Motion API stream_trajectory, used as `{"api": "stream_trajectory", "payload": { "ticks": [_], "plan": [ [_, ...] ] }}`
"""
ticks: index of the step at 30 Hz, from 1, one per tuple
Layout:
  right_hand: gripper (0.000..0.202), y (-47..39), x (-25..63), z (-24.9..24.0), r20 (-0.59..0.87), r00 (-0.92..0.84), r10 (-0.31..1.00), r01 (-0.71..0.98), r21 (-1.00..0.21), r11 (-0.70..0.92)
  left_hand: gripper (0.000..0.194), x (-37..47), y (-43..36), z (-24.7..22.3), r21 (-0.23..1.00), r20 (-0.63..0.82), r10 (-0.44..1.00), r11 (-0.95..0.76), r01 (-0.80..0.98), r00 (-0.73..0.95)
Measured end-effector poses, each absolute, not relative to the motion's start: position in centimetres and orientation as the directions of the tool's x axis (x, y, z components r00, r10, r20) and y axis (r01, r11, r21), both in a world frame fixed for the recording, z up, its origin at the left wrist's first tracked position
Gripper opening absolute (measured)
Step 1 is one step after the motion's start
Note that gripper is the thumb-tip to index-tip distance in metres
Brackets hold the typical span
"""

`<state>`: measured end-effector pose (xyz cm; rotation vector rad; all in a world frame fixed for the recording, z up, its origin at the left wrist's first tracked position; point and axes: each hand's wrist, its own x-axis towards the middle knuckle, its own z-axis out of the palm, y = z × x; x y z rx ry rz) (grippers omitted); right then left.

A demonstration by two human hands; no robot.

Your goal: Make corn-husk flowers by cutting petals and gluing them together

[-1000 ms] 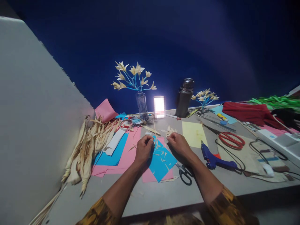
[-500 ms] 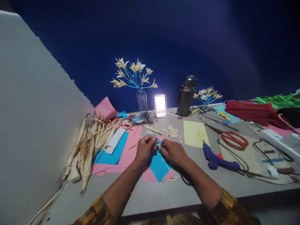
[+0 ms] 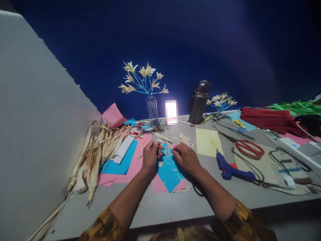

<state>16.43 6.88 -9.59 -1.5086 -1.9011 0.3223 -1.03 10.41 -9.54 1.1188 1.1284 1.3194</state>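
Observation:
Over a blue sheet of paper (image 3: pixel 170 182) strewn with thin pale husk pieces, my two hands sit a little apart. My left hand (image 3: pixel 151 155) is at the sheet's left edge, fingers curled and thumb pressed toward the index finger; what they hold, if anything, is too small to name. Across from it, my right hand (image 3: pixel 186 158) has bent fingers with the tips drawn together beside the husk pieces (image 3: pixel 167 151). Whether it grips one cannot be seen. Pink paper (image 3: pixel 157 187) lies under the blue sheet.
Dried corn husks (image 3: pixel 94 160) pile up at the left. Behind stand a glass vase (image 3: pixel 152 110) with husk flowers, a bright light (image 3: pixel 171 112) and a dark flask (image 3: pixel 199 103). A blue glue gun (image 3: pixel 233 170), red-handled scissors (image 3: pixel 249 149) and a yellow sheet (image 3: pixel 208 142) lie right.
My hands have moved apart from their close pinch over the blue paper, the left shifting left and the right slightly right. Husk pieces on the sheet are now uncovered.

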Motion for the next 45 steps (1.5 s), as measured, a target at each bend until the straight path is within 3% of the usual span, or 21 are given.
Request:
{"api": "stream_trajectory", "payload": {
  "ticks": [4, 8, 18, 21, 25, 28, 30, 33, 36, 39, 42, 45],
  "plan": [
    [0.019, 8.0, 18.4, -9.6, 0.331, 0.186, 0.925, 0.808, -0.587, 0.048, 0.025, -1.1, 10.6, -9.8, 0.993, -0.004, 0.998, -0.004, -0.118, -0.068],
    [0.025, 9.3, 20.8, -9.6, 0.240, 0.315, 0.918, 0.855, -0.491, -0.165, 0.017, -1.3, 10.9, -9.6, 0.996, 0.019, 0.993, -0.030, -0.090, -0.120],
    [0.031, 11.5, 23.0, -6.9, 0.226, 0.403, 0.887, 0.876, -0.377, -0.301, 0.022, -4.0, 13.1, -8.2, 0.958, 0.068, 0.940, -0.155, -0.242, -0.335],
    [0.026, 10.9, 21.3, -6.2, 0.211, 0.297, 0.931, 0.890, -0.415, -0.190, 0.025, -5.4, 13.8, -7.5, 0.949, 0.100, 0.895, -0.218, -0.230, -0.434],
    [0.013, 8.6, 16.8, -6.6, 0.022, -0.186, 0.982, 0.822, -0.544, 0.167, 0.027, -6.0, 14.2, -7.4, 0.947, 0.118, 0.875, -0.242, -0.213, -0.469],
    [0.010, 7.1, 14.1, -7.4, -0.015, -0.388, 0.922, 0.804, -0.494, 0.330, 0.028, -5.5, 13.8, -7.5, 0.948, 0.124, 0.896, -0.234, -0.216, -0.427],
    [0.015, 6.7, 13.2, -7.9, -0.007, -0.388, 0.922, 0.832, -0.433, 0.347, 0.029, -5.0, 13.4, -7.4, 0.955, 0.134, 0.921, -0.219, -0.202, -0.366],
    [0.019, 7.0, 13.3, -8.5, -0.012, -0.375, 0.927, 0.838, -0.433, 0.333, 0.029, -4.3, 12.5, -7.2, 0.970, 0.136, 0.955, -0.183, -0.162, -0.264],
    [0.020, 7.8, 14.3, -8.8, 0.026, -0.328, 0.944, 0.774, -0.565, 0.285, 0.027, -3.9, 11.9, -7.3, 0.986, 0.112, 0.979, -0.131, -0.101, -0.172],
    [0.019, 8.3, 15.3, -9.0, 0.068, -0.242, 0.968, 0.670, -0.710, 0.217, 0.027, -3.7, 11.5, -7.8, 0.992, 0.099, 0.995, -0.101, 0.078, 0.030],
    [0.017, 8.3, 15.9, -9.0, 0.124, -0.222, 0.967, 0.658, -0.713, 0.243, 0.030, -3.6, 11.0, -8.2, 0.954, 0.053, 0.971, -0.119, 0.277, 0.234],
    [0.015, 8.3, 16.2, -8.8, 0.243, -0.154, 0.958, 0.653, -0.702, 0.283, 0.028, -3.4, 10.7, -8.1, 0.948, 0.014, 0.964, -0.098, 0.303, 0.267]
  ]
}}
